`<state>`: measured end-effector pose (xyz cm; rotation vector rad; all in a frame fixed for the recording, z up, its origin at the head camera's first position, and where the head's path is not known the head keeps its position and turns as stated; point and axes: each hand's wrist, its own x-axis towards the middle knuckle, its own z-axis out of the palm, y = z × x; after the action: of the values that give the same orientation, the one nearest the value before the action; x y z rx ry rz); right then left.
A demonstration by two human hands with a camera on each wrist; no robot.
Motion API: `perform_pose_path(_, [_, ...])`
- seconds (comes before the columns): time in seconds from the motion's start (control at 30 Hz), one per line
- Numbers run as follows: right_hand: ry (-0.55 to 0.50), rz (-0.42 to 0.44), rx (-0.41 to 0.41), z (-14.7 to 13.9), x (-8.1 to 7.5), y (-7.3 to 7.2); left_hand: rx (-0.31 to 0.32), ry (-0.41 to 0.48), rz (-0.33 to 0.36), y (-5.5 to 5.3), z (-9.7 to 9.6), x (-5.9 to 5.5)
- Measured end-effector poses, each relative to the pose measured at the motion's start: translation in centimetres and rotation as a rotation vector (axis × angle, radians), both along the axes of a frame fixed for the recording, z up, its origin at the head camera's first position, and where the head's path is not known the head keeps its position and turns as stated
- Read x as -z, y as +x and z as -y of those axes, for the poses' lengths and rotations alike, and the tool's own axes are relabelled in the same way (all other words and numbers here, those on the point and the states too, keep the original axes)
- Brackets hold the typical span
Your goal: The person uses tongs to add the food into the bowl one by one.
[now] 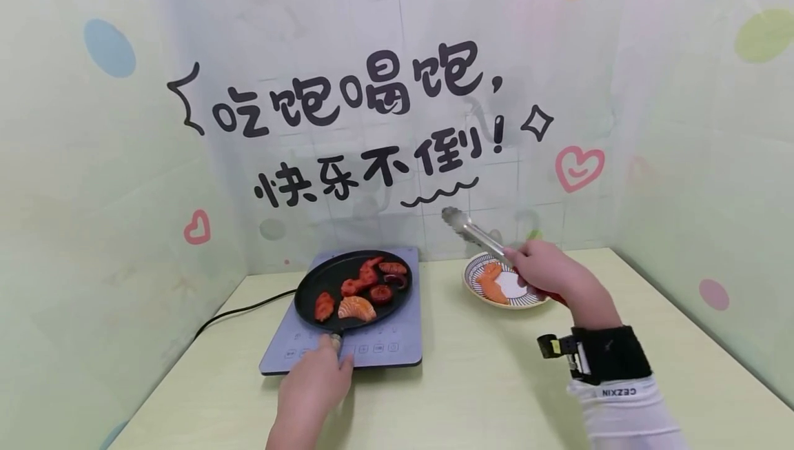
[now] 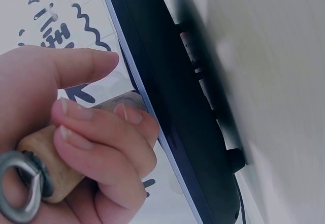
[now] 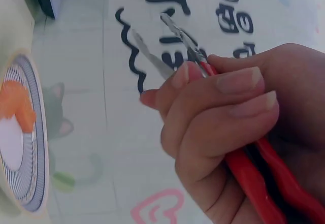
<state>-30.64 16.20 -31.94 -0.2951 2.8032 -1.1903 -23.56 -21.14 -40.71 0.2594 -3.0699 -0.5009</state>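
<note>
My left hand [image 1: 316, 377] grips the wooden handle [image 2: 53, 168] of a black frying pan [image 1: 322, 274]; a metal ring hangs at the handle's end. In the pan lie an orange salmon slice [image 1: 356, 309] and several reddish pieces of food. My right hand [image 1: 548, 271] holds metal tongs [image 1: 477, 233] by their red grips [image 3: 254, 183], the tips raised and pointing up to the left with nothing between them. Below the tongs, a striped plate [image 1: 517, 304] bears orange salmon pieces [image 1: 493, 289].
Under the pan is a grey induction cooker [image 1: 406, 340], its black cord [image 1: 248, 309] running left. Patterned wall sheets [image 1: 397, 23] with black writing close off the back and both sides of the pale table [image 1: 471, 381].
</note>
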Motion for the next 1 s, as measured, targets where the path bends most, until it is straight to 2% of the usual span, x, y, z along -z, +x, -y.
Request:
perform_pose_path(0.17, [0.047, 0.056, 0.029, -2.2, 0.7, 0.0, -0.003, 0.004, -0.002, 0.1, 0.1, 0.0])
perform_pose_path(0.4, [0.002, 0.160, 0.079, -4.8, 2.1, 0.0, 0.002, 0.002, -0.003, 0.0, 0.0, 0.1])
perform_pose_path(0.63, [0.095, 0.185, 0.087, -7.1, 2.9, 0.2, 0.001, 0.006, -0.002, 0.1, 0.0, 0.0])
perform_pose_path(0.87, [0.088, 0.236, 0.088, -7.5, 3.1, 0.3, -0.002, 0.004, 0.007, 0.0, 0.1, 0.1])
perform_pose_path(1.0, [0.060, 0.247, 0.089, -6.8, 3.5, -0.2, 0.002, 0.005, 0.006, 0.0, 0.1, 0.1])
